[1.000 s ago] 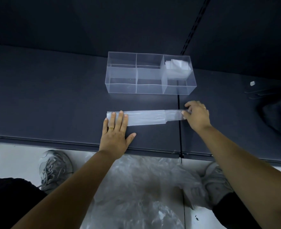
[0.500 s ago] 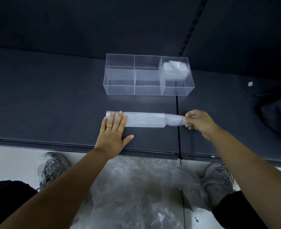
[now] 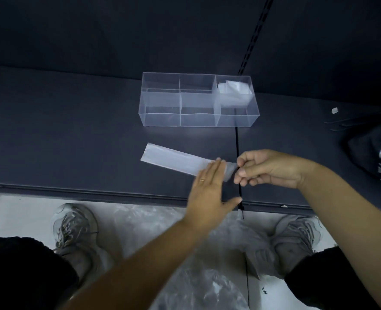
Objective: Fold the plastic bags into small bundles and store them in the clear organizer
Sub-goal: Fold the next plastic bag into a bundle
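On the dark shelf the folded bag strip lies just in front of the clear organizer, its right end pinched by the right hand, the left hand flat, fingers straight, across it

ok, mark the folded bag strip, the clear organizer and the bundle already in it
folded bag strip (image 3: 174, 161), head view, middle of the flat strip
clear organizer (image 3: 161, 116), head view, front wall, left compartment
stored bundle (image 3: 234, 88), head view, its white top
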